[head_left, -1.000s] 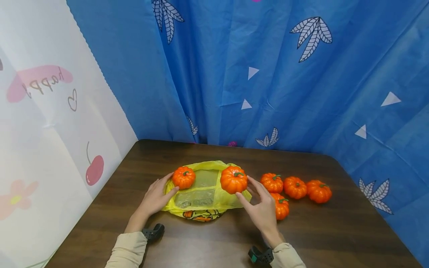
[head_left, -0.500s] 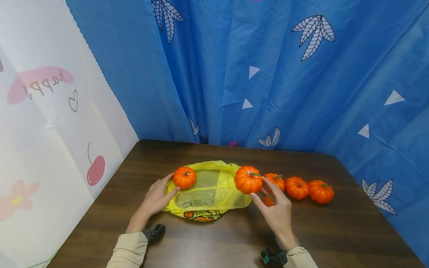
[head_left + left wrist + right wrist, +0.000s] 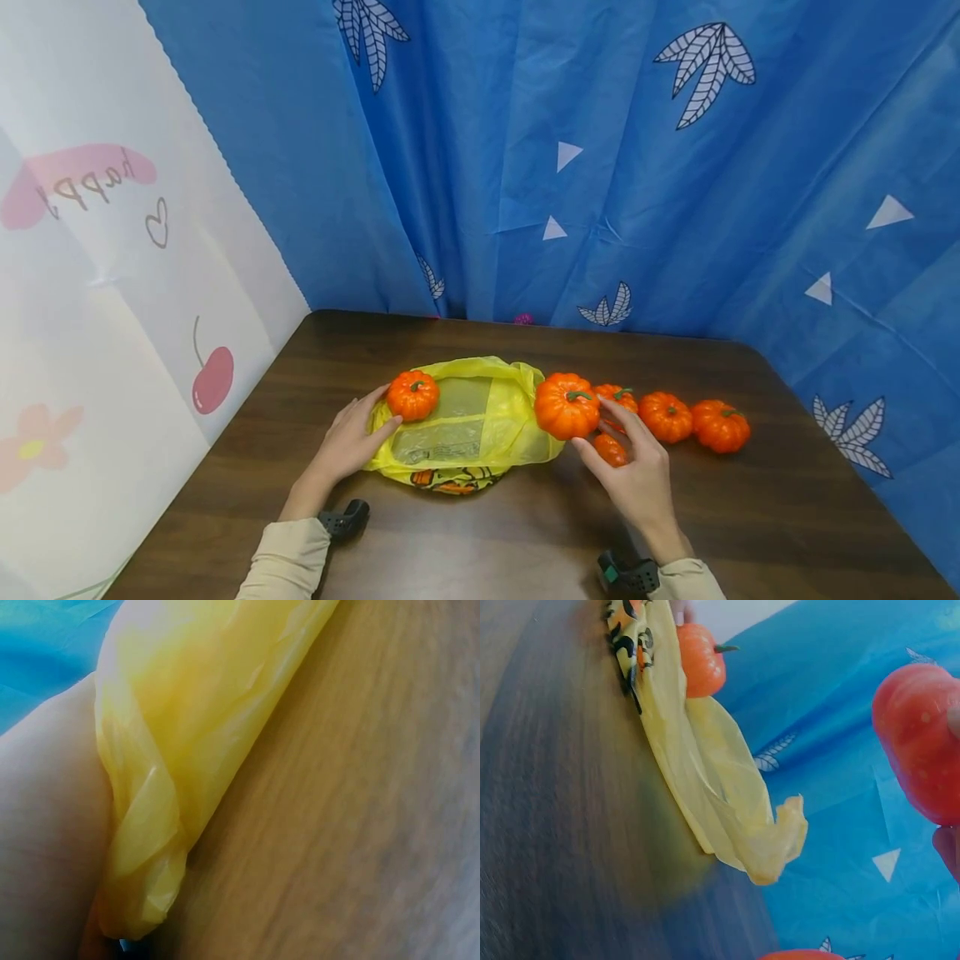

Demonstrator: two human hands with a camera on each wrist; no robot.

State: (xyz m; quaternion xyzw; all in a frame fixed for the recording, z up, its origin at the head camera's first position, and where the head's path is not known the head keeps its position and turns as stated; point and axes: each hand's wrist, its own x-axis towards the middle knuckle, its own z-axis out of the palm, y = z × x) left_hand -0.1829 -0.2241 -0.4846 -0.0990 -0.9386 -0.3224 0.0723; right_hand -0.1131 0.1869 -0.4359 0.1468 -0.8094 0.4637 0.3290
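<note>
A yellow plastic bag with a see-through panel and an orange-and-black print lies on the table, its mouth spread wide. At its left end my left hand holds a small orange toy pumpkin between thumb and fingers. Just past the bag's right end, my right hand grips another toy pumpkin by its right side, raised off the table. The right wrist view shows this held pumpkin at its right edge. In the left wrist view the bag's yellow film hides the fingers.
Several more orange pumpkins, among them one at the far right and one in the middle, sit to the right of the bag. Another pumpkin is partly behind my right hand. A blue curtain hangs behind the dark wooden table.
My right hand has carried its pumpkin rightward from over the bag to beyond its right end, near the other pumpkins. The left hand and its pumpkin have stayed nearly still.
</note>
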